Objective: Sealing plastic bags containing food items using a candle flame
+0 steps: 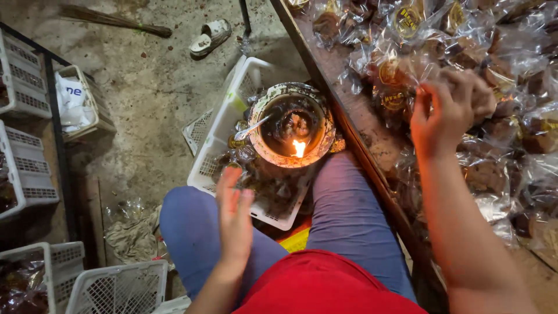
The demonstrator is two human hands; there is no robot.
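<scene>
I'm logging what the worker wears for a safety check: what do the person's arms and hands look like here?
Both arms are bare to above the elbow: no sleeves in view, no gloves, and no watch, ring or bracelet that I can see on the left hand or the right hand. Below them show a red top and blue-grey trousers.

Lamp bowl (293,125) in basket (218,125), left of table (349,110)

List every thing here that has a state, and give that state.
Oil lamp: lit, small flame burning.
Left hand: open, empty, above the lap.
Right hand: closed on a wrapped packet in the pile.
White basket: holds the lamp and sealed packets.
Sandal: off, lying on the floor.
</scene>
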